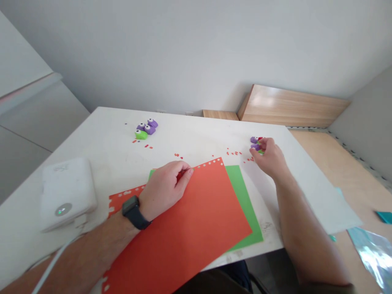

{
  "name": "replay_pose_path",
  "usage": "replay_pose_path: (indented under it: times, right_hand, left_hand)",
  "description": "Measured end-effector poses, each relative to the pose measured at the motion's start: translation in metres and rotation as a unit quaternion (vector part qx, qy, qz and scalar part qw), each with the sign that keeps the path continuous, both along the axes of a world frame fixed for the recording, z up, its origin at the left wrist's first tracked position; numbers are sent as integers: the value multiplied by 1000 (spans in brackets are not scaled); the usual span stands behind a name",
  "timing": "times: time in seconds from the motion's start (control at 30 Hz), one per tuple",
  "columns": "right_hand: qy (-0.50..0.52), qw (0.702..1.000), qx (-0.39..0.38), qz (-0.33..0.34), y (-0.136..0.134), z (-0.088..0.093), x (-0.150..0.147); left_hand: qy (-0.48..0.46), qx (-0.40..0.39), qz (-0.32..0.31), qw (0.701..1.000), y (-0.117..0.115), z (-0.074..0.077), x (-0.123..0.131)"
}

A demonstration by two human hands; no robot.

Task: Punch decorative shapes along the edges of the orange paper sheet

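My left hand (167, 183), with a dark watch on the wrist, pinches the upper edge of a red-orange sheet of paper (211, 216). Small punched-out shapes run along that edge and the left side. Partly beneath it lies a green sheet of paper (246, 220). Over at the right, my right hand (269, 157) has its fingers closed around a small craft punch in a cluster. Purple craft punches (254, 139) with googly eyes show beside the fingertips, along with bits of green and red; the fingers hide most of them.
Several purple punches (150, 129) and a green punch (141, 134) stand at the back left. Red paper bits (234, 153) are scattered across the white table (190, 136). A white box-shaped device (69, 192) with a cable sits at the left.
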State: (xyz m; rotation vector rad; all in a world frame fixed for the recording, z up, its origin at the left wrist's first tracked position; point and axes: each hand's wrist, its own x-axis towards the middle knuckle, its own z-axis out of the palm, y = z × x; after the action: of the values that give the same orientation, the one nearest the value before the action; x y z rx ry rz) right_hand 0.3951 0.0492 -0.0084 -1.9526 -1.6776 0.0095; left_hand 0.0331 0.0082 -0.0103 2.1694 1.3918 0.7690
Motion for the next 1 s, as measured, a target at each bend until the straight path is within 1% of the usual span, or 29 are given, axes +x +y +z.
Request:
replay_pose_path:
  times: [0.13, 0.23, 0.33, 0.47, 0.53, 0.6, 0.67, 0.7, 0.77, 0.83, 0.87, 0.9, 0.97, 1.0]
  right_hand:
    - [-133, 989, -71, -4, 5, -9, 2]
    - [-174, 981, -89, -1, 6, -14, -1]
    - [-170, 984, -54, -12, 7, -17, 1]
    - [-132, 991, 26, -21, 7, -20, 3]
    - [-113, 991, 73, -24, 7, -19, -1]
    - [-101, 989, 102, -26, 7, -17, -9]
    - [-86, 990, 108, -2, 9, -12, -25]
    - [-76, 991, 104, 22, 10, -7, -36]
    - [-57, 990, 87, 92, 13, 4, -63]
    - [-51, 981, 59, 178, 19, 20, -96]
    - [-56, 971, 44, 227, 23, 28, -115]
    - [-55, 963, 43, 262, 28, 35, -135]
    - [-60, 950, 32, 306, 43, 47, -175]
    - [-67, 943, 13, 326, 51, 51, -195]
  left_hand:
    - [6, 2, -3, 1000, -1, -1, -1]
    - [5, 8, -5, 1000, -1, -2, -1]
    - [5, 12, -13, 1000, -1, -3, -1]
    - [4, 16, -19, 1000, -1, -4, -2]
    - [1, 22, -20, 1000, -1, -5, -2]
    - [-2, 24, -21, 999, -2, -6, -3]
    - [0, 19, -30, 999, -2, -7, -3]
    - [2, 16, -37, 999, -2, -8, -3]
    - [3, 15, -41, 999, -2, -9, -3]
    - [7, 17, -40, 999, -2, -10, -4]
    - [8, 18, -40, 999, -3, -10, -4]
    - [9, 18, -40, 999, -3, -11, -4]
    - [11, 15, -38, 999, -3, -11, -4]
    - [12, 14, -37, 999, -3, -11, -4]
